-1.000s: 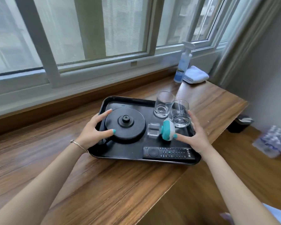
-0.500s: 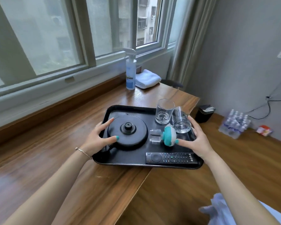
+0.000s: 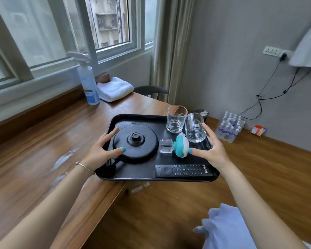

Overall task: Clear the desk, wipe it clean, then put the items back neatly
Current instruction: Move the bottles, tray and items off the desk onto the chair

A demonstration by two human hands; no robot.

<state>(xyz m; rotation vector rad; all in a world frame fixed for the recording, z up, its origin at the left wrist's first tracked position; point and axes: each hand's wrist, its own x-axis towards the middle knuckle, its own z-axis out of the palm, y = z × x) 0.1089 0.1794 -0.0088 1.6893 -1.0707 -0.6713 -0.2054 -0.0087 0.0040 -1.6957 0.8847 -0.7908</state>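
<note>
Swinging the loaded black tray [image 3: 115, 174] rightward off the worktop [image 3: 43, 150], I'm gripping its sides with my left hand [image 3: 99, 152] and right hand [image 3: 211, 151], clearing first, needing somewhere level next.

Black plastic tray [image 3: 212, 177] is held level, sticking out past the corner of the wooden counter [image 3: 43, 141]. On it: a round black kettle base [image 3: 136, 143] on the left side, two clear empty glasses [image 3: 176, 118] upright at the far right corner, just beside each other. A little teal-and-white gadget with a clear cube end [image 3: 176, 147] lies on its side mid-tray. Black remote [image 3: 183, 170] lies flat along the near edge.

Spray bottle [image 3: 89, 83] and folded white towel [image 3: 114, 88] sit at the counter's far end.
</note>
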